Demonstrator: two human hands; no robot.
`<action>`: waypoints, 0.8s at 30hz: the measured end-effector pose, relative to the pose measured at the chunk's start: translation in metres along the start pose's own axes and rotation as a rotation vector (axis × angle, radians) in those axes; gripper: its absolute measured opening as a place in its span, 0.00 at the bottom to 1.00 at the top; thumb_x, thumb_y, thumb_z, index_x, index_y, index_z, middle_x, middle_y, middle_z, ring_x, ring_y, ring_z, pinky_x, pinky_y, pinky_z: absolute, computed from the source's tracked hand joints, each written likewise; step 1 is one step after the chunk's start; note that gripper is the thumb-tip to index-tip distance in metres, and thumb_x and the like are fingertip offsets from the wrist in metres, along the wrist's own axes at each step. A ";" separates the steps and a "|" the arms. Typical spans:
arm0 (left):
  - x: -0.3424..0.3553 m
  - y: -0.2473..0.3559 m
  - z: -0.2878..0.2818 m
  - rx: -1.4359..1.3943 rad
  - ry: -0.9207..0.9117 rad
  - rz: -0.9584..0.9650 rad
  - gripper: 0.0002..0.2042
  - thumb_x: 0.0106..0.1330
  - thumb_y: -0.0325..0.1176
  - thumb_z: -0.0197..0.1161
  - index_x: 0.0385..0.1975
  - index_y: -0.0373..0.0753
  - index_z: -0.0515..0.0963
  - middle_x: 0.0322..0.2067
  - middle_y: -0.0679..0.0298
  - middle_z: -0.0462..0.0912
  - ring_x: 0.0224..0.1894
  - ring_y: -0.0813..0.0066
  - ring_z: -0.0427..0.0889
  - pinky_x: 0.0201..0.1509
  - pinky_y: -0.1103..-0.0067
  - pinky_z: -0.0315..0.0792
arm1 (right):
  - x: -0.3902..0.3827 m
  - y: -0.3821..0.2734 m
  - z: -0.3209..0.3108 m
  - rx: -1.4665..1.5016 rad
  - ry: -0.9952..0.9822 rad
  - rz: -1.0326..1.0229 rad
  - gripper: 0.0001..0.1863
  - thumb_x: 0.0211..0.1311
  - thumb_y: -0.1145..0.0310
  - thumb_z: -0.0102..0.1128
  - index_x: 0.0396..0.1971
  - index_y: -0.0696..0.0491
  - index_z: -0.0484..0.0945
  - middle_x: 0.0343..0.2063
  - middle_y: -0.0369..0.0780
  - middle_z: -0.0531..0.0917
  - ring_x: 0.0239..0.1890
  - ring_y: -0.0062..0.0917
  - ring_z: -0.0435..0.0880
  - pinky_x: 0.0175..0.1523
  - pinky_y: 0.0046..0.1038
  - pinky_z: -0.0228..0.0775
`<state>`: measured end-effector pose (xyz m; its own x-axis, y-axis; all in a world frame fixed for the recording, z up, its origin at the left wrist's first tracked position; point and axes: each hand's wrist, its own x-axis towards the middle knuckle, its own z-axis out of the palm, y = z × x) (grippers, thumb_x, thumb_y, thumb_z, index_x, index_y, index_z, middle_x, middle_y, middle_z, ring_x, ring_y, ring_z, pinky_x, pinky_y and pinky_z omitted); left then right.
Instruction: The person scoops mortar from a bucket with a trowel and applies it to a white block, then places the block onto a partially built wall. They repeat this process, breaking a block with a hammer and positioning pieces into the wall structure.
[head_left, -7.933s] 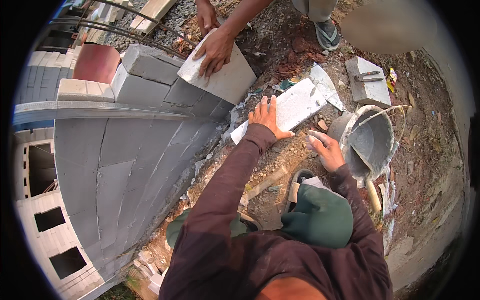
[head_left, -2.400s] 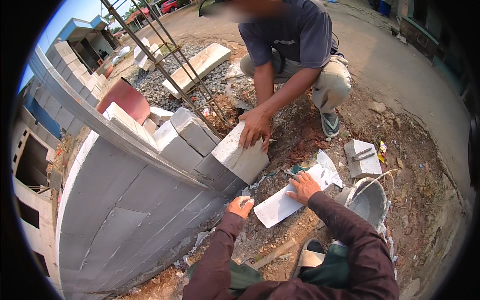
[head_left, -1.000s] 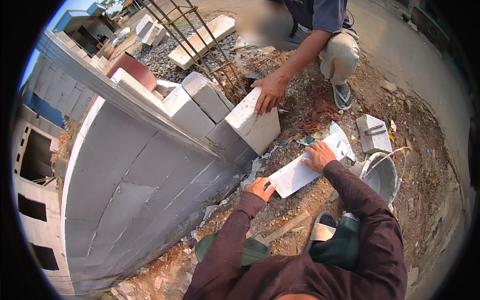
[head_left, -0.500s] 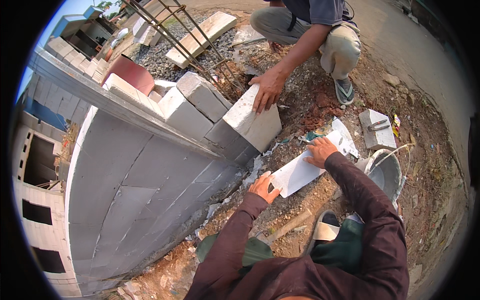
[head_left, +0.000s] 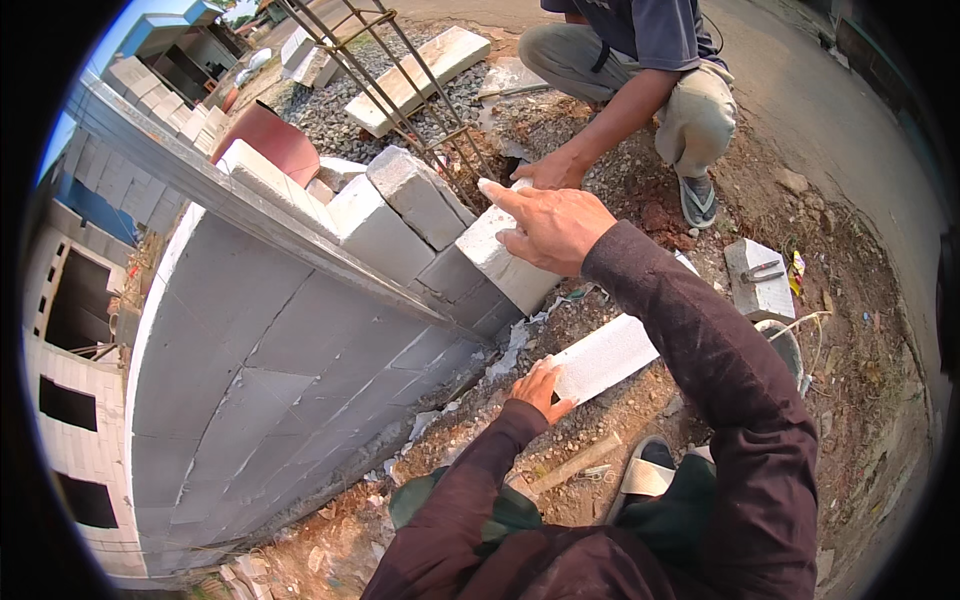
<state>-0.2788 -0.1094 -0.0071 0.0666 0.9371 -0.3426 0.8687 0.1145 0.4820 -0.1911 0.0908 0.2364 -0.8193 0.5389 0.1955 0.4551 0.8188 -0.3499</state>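
My left hand (head_left: 541, 391) grips the near end of a long white lightweight concrete block (head_left: 610, 358), which lies slanting over the dirt. My right hand (head_left: 562, 228) reaches forward with its index finger stretched out and nothing held. It is over an upright pale block (head_left: 505, 255) at the end of the grey block wall (head_left: 300, 350); whether it touches that block I cannot tell. A co-worker's hand (head_left: 555, 170) is at the same block's far side, partly hidden by mine. My right forearm covers the far end of the long block.
Tied steel rebar (head_left: 400, 80) rises behind the wall's end. A bucket (head_left: 785, 350) and a block with pliers (head_left: 757, 278) stand at right. A wooden-handled tool (head_left: 575, 465) lies by my foot. The co-worker (head_left: 640, 60) squats beyond.
My right hand has left the long block and moved forward over the upright block, index finger out. My left hand stays on the long block. The co-worker's hand has shifted toward the far side.
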 end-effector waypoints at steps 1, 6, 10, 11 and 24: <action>-0.001 0.001 -0.001 -0.002 0.046 0.010 0.36 0.57 0.54 0.60 0.61 0.37 0.62 0.65 0.50 0.55 0.66 0.54 0.57 0.65 0.61 0.55 | -0.020 0.017 0.026 -0.041 -0.063 -0.006 0.31 0.62 0.55 0.50 0.62 0.53 0.59 0.39 0.48 0.79 0.40 0.42 0.81 0.45 0.39 0.73; -0.001 0.006 0.000 -0.015 0.142 0.013 0.31 0.55 0.49 0.63 0.55 0.36 0.69 0.64 0.46 0.57 0.60 0.49 0.67 0.60 0.63 0.63 | -0.122 0.078 0.116 -0.107 -0.329 0.189 0.38 0.62 0.44 0.47 0.65 0.53 0.54 0.54 0.51 0.71 0.57 0.43 0.70 0.66 0.45 0.49; 0.001 0.007 0.002 -0.035 0.216 0.009 0.29 0.55 0.47 0.64 0.53 0.37 0.70 0.61 0.49 0.63 0.58 0.51 0.68 0.59 0.63 0.63 | -0.167 0.094 0.157 -0.149 -0.267 0.237 0.38 0.63 0.38 0.41 0.64 0.52 0.57 0.59 0.50 0.65 0.65 0.43 0.59 0.69 0.47 0.41; 0.002 0.007 0.001 -0.029 0.235 0.008 0.28 0.55 0.46 0.64 0.53 0.37 0.71 0.60 0.49 0.64 0.58 0.52 0.69 0.58 0.63 0.64 | -0.174 0.097 0.165 -0.166 -0.247 0.235 0.38 0.63 0.38 0.39 0.64 0.51 0.58 0.60 0.49 0.65 0.66 0.42 0.57 0.69 0.47 0.40; 0.007 0.007 0.008 0.056 0.392 0.055 0.20 0.53 0.41 0.66 0.44 0.38 0.76 0.55 0.50 0.72 0.54 0.52 0.73 0.54 0.66 0.69 | -0.187 0.109 0.185 -0.109 -0.135 0.204 0.35 0.63 0.40 0.40 0.61 0.51 0.63 0.61 0.44 0.64 0.68 0.37 0.53 0.71 0.42 0.36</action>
<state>-0.2686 -0.1044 -0.0130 -0.0696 0.9973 0.0218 0.8953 0.0528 0.4423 -0.0529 0.0425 -0.0078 -0.7428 0.6695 0.0051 0.6440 0.7166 -0.2678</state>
